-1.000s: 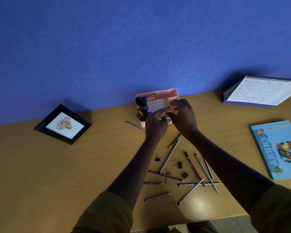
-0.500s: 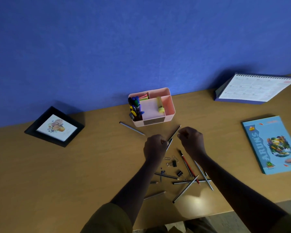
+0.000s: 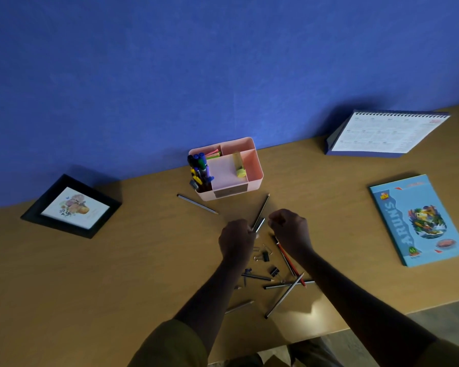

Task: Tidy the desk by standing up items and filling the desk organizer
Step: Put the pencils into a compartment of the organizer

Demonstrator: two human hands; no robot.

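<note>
Two pencils (image 3: 261,211) lie side by side in the middle of the tabletop (image 3: 104,274), their long axis running from the left hand (image 3: 236,242) up and a little rightward to the pink organizer (image 3: 259,169) by the back edge. The left hand is nearer: its curled fingers (image 3: 248,229) sit right at the pencils' near ends, though I cannot tell whether they have pinched them. The right hand (image 3: 292,231) hovers just beside, fingers curled with nothing showing in them. The path to the organizer looks bare, but markers (image 3: 199,166) crowd its left compartment, so I'd aim for the right one. Binder clips (image 3: 265,256) and more pencils, a red pencil (image 3: 289,260) among them, lie toward the front edge under the wrists; a lone pencil (image 3: 196,203) lies left of the organizer's front. A picture frame (image 3: 72,206) and a calendar (image 3: 387,133) are not yet stood up, and a notebook (image 3: 416,221) lies near the right edge
</note>
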